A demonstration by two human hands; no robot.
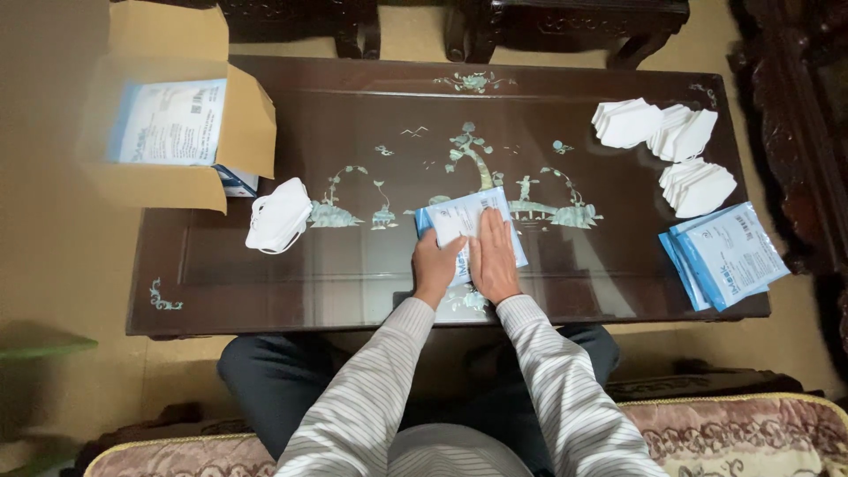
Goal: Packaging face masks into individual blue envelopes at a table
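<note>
1. Biggest thing here is the dark lacquered table with pale inlay of trees and birds, sitting on a tan floor with carved dark furniture standing around it. It's running way out to both sides of where the hands are working.
2. Far off to the left of the hands and a bit further away, an open cardboard box is sitting on the corner, with printed blue-and-white packets lying inside. One box, that's it.
3. Both arms in striped sleeves are reaching forward side by side, meeting near the front edge.
4. Far right of the hands, a small fanned stack of blue pouches is lying flat; can't count them exactly.
5. Beyond those, three piles of folded white masks are sitting, well apart from the hands.
6. Left of the hands, one loose white mask is lying by the box.
7. The blue-and-white packet is lying on the table right under both hands.
8. The right hand is pressing flat on it, fingers straight and together.
9. The left hand is curling in, gripping the packet's left edge.
</note>
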